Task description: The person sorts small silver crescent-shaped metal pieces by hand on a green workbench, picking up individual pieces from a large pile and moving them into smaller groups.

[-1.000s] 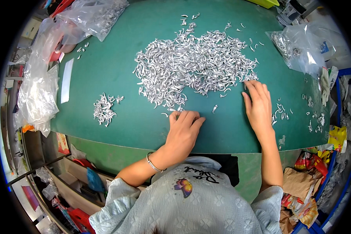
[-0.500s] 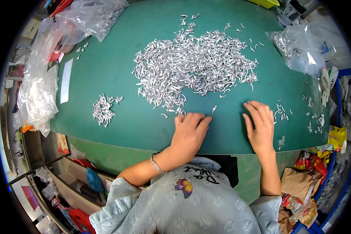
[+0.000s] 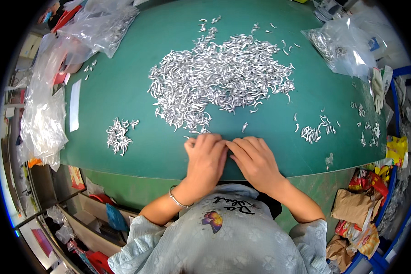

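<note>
A broad heap of small curved silver metal pieces (image 3: 223,75) lies on the green tabletop in front of me. Just below its near edge, my left hand (image 3: 204,157) has its fingers curled inward. My right hand (image 3: 256,162) meets it, the fingertips of both hands touching or nearly so. Whatever they pinch is too small and covered to make out. One loose silver piece (image 3: 245,127) lies just beyond my right hand. A small group of the pieces (image 3: 119,136) is off to the left, and another small group (image 3: 311,134) sits to the right.
Clear plastic bags (image 3: 43,128) line the left edge, near a white strip (image 3: 75,106). At the far right stands a clear bag with metal parts (image 3: 338,48). Small rings and bits (image 3: 374,134) lie by the right edge, near a white glove (image 3: 377,91).
My right hand has moved left from beside the right-hand group to meet my left hand. A clump of pieces now shows where it was. The view has shifted slightly.
</note>
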Motion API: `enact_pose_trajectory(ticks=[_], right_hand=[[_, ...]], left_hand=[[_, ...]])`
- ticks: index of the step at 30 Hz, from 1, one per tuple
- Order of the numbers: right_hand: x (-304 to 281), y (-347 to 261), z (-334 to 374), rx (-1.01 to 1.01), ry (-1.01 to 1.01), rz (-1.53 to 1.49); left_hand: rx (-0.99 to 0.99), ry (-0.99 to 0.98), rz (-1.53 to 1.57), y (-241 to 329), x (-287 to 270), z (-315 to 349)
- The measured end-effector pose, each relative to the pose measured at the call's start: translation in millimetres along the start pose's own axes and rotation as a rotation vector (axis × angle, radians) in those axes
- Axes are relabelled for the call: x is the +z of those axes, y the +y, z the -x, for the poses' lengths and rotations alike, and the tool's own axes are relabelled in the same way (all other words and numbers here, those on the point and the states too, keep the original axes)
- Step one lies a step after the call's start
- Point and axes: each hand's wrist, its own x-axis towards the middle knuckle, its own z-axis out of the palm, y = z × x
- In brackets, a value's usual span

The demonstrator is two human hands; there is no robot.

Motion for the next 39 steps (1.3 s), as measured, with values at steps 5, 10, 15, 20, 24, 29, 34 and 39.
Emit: enact_pose_trajectory(ticks=[5, 10, 15, 20, 24, 29, 34, 39], right_hand=[[-5, 15, 16, 0.056, 0.036, 0.042], [-40, 46, 39, 0.273, 0.224, 0.317], [-75, 70, 61, 0.418, 0.376, 0.338], [-117, 122, 85, 0.644, 0.510, 0.121], [-111, 138, 95, 0.654, 0.291, 0.155], [-103, 102, 80, 0.594, 0.149, -0.180], [-119, 129, 68, 0.471, 0.145, -0.159], [-115, 121, 79, 0.340, -0.063, -0.270]], left_hand=[[-0.054, 0.018, -0.030, -7, -7, 2], [-0.058, -0.012, -0.010, -4, -7, 0], [-0.015, -0.044, 0.004, 2, -3, -3], [0.120, -0.152, 0.224, 34, 21, -19], [0.192, -0.252, 0.132, 65, 61, -43], [0.164, -0.243, 0.028, 82, 104, -61], [0.230, -0.316, 0.274, 106, 122, -70], [0.130, -0.201, 0.630, 117, 99, -48]])
